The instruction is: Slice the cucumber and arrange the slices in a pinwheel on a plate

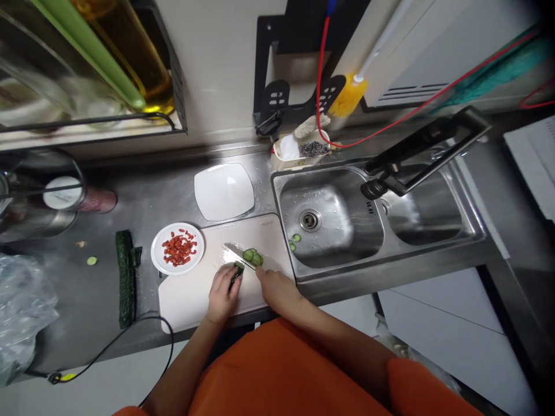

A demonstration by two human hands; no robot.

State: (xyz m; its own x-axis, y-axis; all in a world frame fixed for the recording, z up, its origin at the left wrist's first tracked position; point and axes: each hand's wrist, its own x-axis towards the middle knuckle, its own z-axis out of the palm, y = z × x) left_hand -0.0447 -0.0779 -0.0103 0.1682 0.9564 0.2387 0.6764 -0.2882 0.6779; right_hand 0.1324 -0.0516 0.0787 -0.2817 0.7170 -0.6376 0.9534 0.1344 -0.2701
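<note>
My right hand is closed round the handle of a kitchen knife, whose blade points up and to the left over the white cutting board. A short piece of cucumber sits under the curled fingers of my left hand, right beside the blade. Several thin cucumber slices lie in a small pile on the far side of the knife. At the board's upper left corner stands a round white plate of chopped red pieces.
A square white plate stands behind the board. A long dark cucumber and a cut end lie left. The double sink is right, with slices inside and a black faucet over it. A plastic bag sits far left.
</note>
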